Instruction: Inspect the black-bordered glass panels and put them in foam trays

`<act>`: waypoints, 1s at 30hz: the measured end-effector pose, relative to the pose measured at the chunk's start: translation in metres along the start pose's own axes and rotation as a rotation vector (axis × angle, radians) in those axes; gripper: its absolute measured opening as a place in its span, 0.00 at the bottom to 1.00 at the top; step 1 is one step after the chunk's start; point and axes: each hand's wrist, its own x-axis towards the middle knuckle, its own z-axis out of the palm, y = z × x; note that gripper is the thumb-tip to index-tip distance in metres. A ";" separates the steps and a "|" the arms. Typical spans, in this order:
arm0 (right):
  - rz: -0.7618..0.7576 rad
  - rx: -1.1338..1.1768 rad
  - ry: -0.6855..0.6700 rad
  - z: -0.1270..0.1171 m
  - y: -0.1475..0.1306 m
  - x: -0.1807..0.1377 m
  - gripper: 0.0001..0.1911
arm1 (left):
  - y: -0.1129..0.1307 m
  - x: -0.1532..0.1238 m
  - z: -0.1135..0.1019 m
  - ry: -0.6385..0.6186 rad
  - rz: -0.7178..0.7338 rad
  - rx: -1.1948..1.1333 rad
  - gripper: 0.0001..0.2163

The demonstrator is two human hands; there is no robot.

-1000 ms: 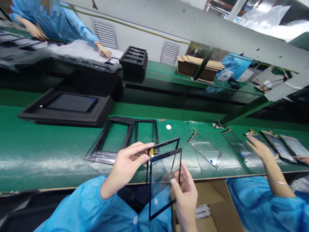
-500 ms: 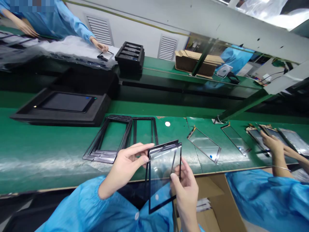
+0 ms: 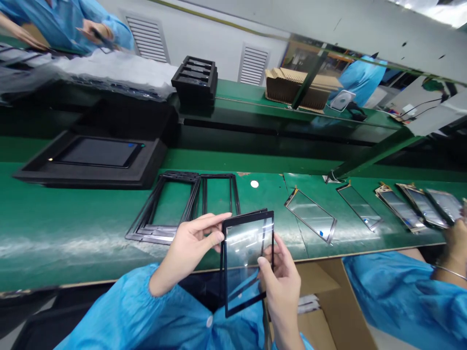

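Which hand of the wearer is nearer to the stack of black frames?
Left. The left hand is just right of the stack, by its lower-right corner in the picture; the right hand is farther right, on the glass panel.

The only view looks forward and steeply down from the person's head, close above the left hand (image 3: pixel 193 248) and right hand (image 3: pixel 282 284), facing across the green workbench (image 3: pixel 40 218) toward louvred vents (image 3: pixel 253 64).

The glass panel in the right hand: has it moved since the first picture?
Yes. The glass panel has moved slightly up: its top edge now sits nearer the white spot on the green bench.
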 end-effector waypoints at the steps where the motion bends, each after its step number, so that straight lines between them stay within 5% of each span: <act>1: 0.008 0.003 0.000 0.000 0.000 0.000 0.35 | -0.001 0.000 0.000 0.002 -0.012 -0.009 0.16; 14: 0.015 0.001 -0.033 0.006 -0.009 -0.002 0.37 | -0.007 -0.001 -0.005 0.054 0.013 -0.034 0.16; 30: -0.002 0.036 0.048 0.017 -0.002 -0.005 0.35 | -0.002 0.003 0.006 0.187 0.315 0.303 0.08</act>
